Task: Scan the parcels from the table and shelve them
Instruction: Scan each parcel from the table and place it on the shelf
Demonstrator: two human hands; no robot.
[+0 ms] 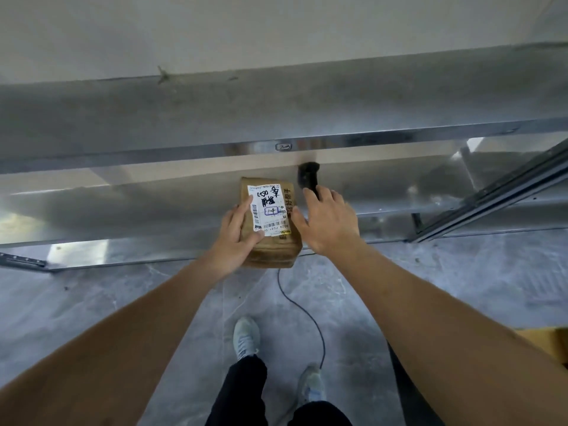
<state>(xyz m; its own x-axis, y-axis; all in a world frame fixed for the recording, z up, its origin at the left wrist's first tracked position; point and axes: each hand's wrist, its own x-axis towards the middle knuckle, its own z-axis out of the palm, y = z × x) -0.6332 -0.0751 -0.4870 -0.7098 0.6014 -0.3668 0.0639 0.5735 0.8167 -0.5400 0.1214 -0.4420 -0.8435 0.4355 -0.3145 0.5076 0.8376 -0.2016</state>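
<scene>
A brown paper parcel (pixel 276 241) with a white shipping label and black handwriting is held in front of the metal shelf unit (pixel 184 155). My left hand (pixel 238 238) grips the parcel's left side, thumb across the label's lower corner. My right hand (pixel 325 221) holds the handle of a black barcode scanner (pixel 308 176), whose head points toward the shelf rail. The thumb of that hand touches the parcel's right edge. A black cable (pixel 307 315) hangs from the scanner down toward the floor.
The shelf's front rail carries a small number tag (pixel 283 146). A lower shelf level (pixel 123 210) lies behind the parcel. A slanted metal frame (pixel 498 192) stands at the right. A yellow cardboard corner (pixel 550 342) shows at the far right. My feet are on grey floor (pixel 123 302).
</scene>
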